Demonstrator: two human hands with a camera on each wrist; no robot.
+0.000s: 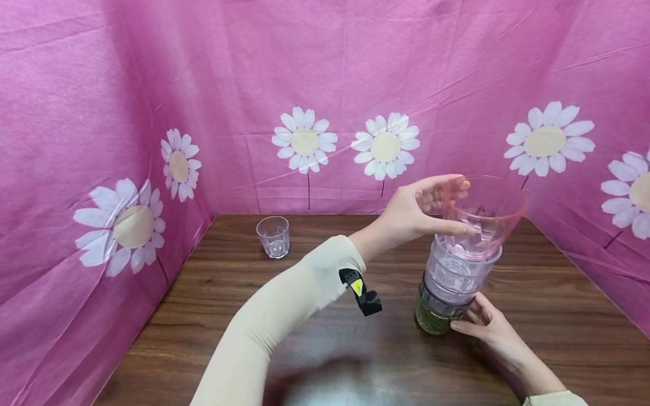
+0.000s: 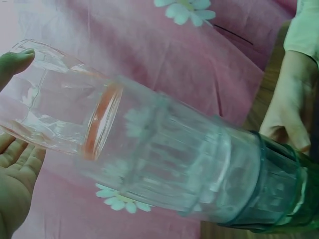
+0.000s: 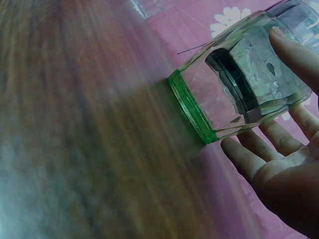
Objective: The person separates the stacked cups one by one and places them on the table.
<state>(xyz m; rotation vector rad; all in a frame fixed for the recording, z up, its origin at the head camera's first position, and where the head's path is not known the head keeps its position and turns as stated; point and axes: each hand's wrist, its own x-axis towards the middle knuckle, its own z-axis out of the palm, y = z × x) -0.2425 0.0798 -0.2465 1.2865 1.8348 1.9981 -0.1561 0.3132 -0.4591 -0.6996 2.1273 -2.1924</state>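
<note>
On the right side of the table, a stack of plastic tumblers leans slightly. My left hand (image 1: 406,211) holds a pink see-through tumbler (image 1: 500,223) between thumb and fingers at the top. The pink tumbler's orange-edged base (image 2: 102,122) overlaps the mouth of the clear tumblers (image 1: 454,273) below. Under those show a dark grey band and the green tumbler (image 1: 430,318) at the bottom. Low on the stack, my right hand (image 1: 492,332) grips the green tumbler, thumb on one side and fingers on the other. Its green base (image 3: 192,109) is close over the tabletop.
A single clear tumbler (image 1: 274,239) stands upright at the back left of the brown wooden table (image 1: 335,316). Pink cloth (image 1: 244,84) printed with white daisies hangs around the back and sides. A black wrist strap piece (image 1: 367,299) hangs from my left sleeve.
</note>
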